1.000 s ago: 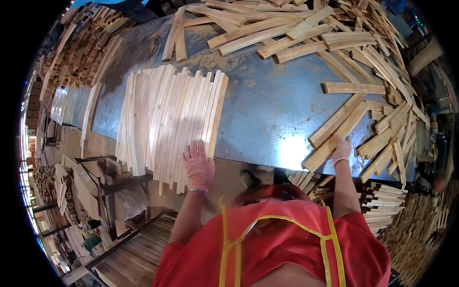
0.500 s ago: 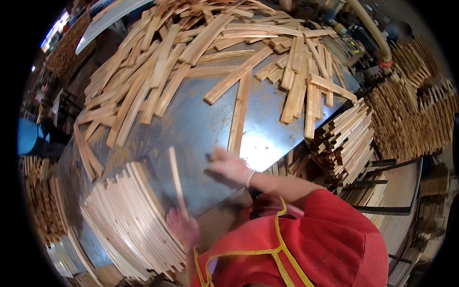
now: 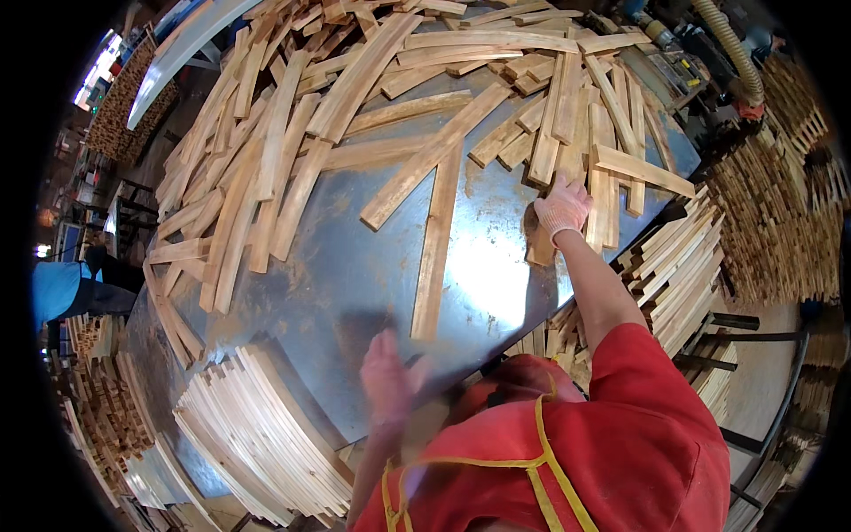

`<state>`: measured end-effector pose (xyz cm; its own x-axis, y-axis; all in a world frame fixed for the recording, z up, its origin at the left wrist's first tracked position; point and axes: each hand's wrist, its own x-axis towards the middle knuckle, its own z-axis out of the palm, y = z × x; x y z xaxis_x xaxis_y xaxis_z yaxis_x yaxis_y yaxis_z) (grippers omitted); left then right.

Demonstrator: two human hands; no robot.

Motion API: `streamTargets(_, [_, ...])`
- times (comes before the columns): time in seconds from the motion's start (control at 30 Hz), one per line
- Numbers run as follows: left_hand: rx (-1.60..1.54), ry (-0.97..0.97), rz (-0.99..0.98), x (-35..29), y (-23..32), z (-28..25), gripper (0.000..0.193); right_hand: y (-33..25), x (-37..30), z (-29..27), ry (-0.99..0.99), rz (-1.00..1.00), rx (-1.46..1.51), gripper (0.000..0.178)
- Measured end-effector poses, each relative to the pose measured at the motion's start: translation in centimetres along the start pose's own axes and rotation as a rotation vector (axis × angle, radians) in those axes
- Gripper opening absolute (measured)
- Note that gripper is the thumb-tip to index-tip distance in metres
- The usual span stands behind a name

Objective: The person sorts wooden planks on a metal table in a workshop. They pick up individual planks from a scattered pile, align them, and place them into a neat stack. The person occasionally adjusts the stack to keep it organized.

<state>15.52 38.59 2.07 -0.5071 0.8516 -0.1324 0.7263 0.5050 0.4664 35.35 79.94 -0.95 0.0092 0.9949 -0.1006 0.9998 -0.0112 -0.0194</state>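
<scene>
The right hand (image 3: pixel 565 207) touches a flat brown wooden board (image 3: pixel 539 245), grip unclear; the blurred left hand (image 3: pixel 388 377) hangs spread over the grey metal surface (image 3: pixel 355 284).

A metal table (image 3: pixel 324 232) fills the middle, white glare (image 3: pixel 486 284) on its top. A pale panel (image 3: pixel 182 55) slants at upper left near a bright opening (image 3: pixel 99 71). A ribbed hose (image 3: pixel 732 51) shows at upper right, dark rails (image 3: pixel 743 441) at lower right.

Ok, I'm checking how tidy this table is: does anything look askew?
Yes: the loose boards lie crisscrossed at uneven angles over the metal table, unlike the neatly lined-up pale strips at left. I can't make out any damage.
</scene>
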Motion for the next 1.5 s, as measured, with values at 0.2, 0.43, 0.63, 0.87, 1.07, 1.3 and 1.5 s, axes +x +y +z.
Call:
streamTargets(0.2, [-0.522, -0.297, -0.161, 6.4, 4.6, 1.0, 0.08, 4.0, -1.2, 1.1, -0.113, -0.01, 1.411, 0.092])
streamTargets(0.43, [-1.23, -0.682, -0.261, -2.3, 0.4, -0.8, 0.068, -0.7, -22.2, 2.4, -0.915, 0.268, 2.139, 0.093])
streamTargets(0.63, [-1.421, -0.567, -0.439, -12.9, -2.6, -0.2, 0.075, -3.3, -32.8, 6.5, -1.232, -0.206, 1.494, 0.113])
streamTargets(0.87, [-1.346, -0.266, -0.701, -27.4, -7.5, 1.3, 0.085, -13.1, -36.6, -2.3, -1.299, -0.75, 0.399, 0.096])
streamTargets(1.07, [0.055, 0.432, -0.231, -29.0, -12.4, 4.1, 0.098, -19.8, -47.1, 6.6, -1.154, -1.037, 0.455, 0.08])
streamTargets(1.3, [0.065, 0.398, -0.22, -23.2, -7.5, -3.4, 0.089, -21.5, -44.9, 1.1, -1.33, -1.226, 0.596, 0.056])
streamTargets(1.5, [0.107, 0.319, -0.13, -17.1, -8.5, 0.1, 0.081, -9.2, -17.2, -5.4, -0.64, -0.588, 0.717, 0.053])
